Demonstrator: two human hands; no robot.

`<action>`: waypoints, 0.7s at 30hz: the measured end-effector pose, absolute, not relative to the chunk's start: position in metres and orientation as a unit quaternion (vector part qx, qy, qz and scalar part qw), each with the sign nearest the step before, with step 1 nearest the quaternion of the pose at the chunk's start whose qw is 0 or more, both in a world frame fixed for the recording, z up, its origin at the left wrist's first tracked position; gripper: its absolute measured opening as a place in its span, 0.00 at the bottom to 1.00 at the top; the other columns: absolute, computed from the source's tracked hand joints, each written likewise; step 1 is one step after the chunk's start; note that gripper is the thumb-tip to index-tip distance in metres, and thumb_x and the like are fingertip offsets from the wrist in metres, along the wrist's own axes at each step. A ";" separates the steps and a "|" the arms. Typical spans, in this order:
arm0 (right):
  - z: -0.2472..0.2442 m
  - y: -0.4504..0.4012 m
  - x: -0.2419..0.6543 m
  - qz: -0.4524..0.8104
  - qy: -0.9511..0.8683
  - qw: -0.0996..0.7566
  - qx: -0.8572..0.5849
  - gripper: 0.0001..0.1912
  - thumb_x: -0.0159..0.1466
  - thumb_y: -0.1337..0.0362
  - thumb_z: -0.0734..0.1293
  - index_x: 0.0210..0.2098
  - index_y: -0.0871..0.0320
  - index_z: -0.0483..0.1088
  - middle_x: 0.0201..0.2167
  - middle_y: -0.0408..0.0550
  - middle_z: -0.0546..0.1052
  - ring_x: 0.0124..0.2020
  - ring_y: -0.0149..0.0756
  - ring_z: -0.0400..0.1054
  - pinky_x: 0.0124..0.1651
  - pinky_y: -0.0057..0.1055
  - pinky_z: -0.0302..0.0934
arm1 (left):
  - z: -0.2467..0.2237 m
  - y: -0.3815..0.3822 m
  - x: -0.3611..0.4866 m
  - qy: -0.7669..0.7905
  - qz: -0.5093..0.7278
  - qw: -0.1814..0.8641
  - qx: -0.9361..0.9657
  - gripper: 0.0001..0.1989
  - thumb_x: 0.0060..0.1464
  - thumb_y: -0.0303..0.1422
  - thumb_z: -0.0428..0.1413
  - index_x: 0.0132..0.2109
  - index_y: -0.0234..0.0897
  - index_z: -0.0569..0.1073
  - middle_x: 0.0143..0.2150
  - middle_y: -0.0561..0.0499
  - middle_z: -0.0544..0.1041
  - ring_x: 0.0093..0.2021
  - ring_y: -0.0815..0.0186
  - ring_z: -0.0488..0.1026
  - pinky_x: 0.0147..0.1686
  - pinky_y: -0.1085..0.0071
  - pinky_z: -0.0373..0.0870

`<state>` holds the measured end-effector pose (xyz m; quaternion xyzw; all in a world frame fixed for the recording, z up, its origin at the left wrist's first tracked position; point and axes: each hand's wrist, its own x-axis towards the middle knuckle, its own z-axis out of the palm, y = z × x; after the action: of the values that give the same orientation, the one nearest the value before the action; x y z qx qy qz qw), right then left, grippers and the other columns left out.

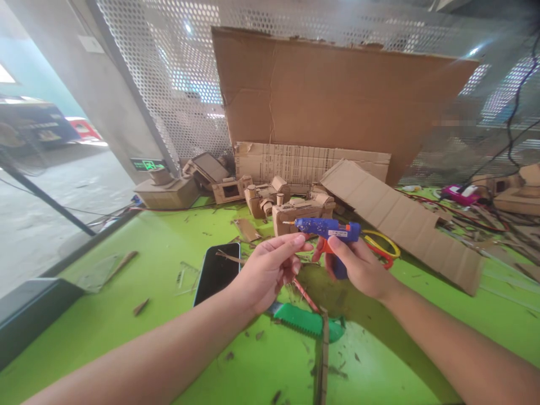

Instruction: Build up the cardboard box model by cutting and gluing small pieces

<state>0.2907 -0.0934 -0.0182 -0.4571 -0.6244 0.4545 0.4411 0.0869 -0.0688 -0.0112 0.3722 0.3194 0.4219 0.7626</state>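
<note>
Okay, counts: one blue glue gun (323,228), one green-handled knife (304,320), one phone (217,275), one red stick (306,295), one long cardboard strip (324,360) that's crossing the knife. Behind, at least five small cardboard models (279,215) are sitting in an uneven row; overlap is hiding the exact number. Three bigger cardboard pieces: one large sheet (337,95) is standing upright, one printed piece (291,160) is leaning low before it, one ribbed panel (400,225) is sloping down to the right. Two cable loops, one yellow (394,239), one red, are showing past the right wrist. Scraps are littering the green table (379,365), too many to count.

Hands: two, both reaching forward. Right hand (365,267) is grasping the glue gun by its grip, thumb lying along the body; gun is hanging above the table just in front of the models, nozzle pointing left. Left hand (268,261) is curling its fingers, thumb and index meeting just under the nozzle; can't tell if anything is pinched there.
</note>
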 end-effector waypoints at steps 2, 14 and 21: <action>-0.017 -0.093 0.291 0.445 -0.627 0.441 -0.463 0.25 0.71 0.40 0.63 0.39 0.56 0.74 0.21 0.42 0.74 0.20 0.33 0.68 0.24 0.30 0.61 | -0.010 -0.069 0.086 0.315 0.429 0.762 0.370 0.14 0.49 0.39 0.73 0.40 0.35 0.84 0.36 0.50 0.82 0.21 0.79 0.65 0.18 0.80 0.56; -0.021 -0.091 0.294 0.453 -0.618 0.447 -0.461 0.25 0.71 0.41 0.63 0.37 0.56 0.74 0.22 0.43 0.75 0.19 0.32 0.68 0.24 0.29 0.60 | -0.010 -0.069 0.087 0.327 0.427 0.764 0.356 0.19 0.48 0.41 0.73 0.44 0.34 0.84 0.31 0.52 0.78 0.22 0.78 0.65 0.20 0.79 0.56; -0.022 -0.090 0.292 0.453 -0.619 0.458 -0.448 0.23 0.72 0.42 0.63 0.38 0.56 0.73 0.26 0.43 0.77 0.20 0.30 0.69 0.25 0.28 0.61 | -0.004 -0.073 0.085 0.270 0.443 0.777 0.355 0.17 0.51 0.39 0.72 0.45 0.34 0.84 0.31 0.54 0.78 0.21 0.79 0.65 0.20 0.81 0.57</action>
<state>0.2917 -0.0903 -0.0215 -0.4484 -0.6194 0.4531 0.4582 0.0853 -0.0730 -0.0040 0.3555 0.2697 0.4434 0.7773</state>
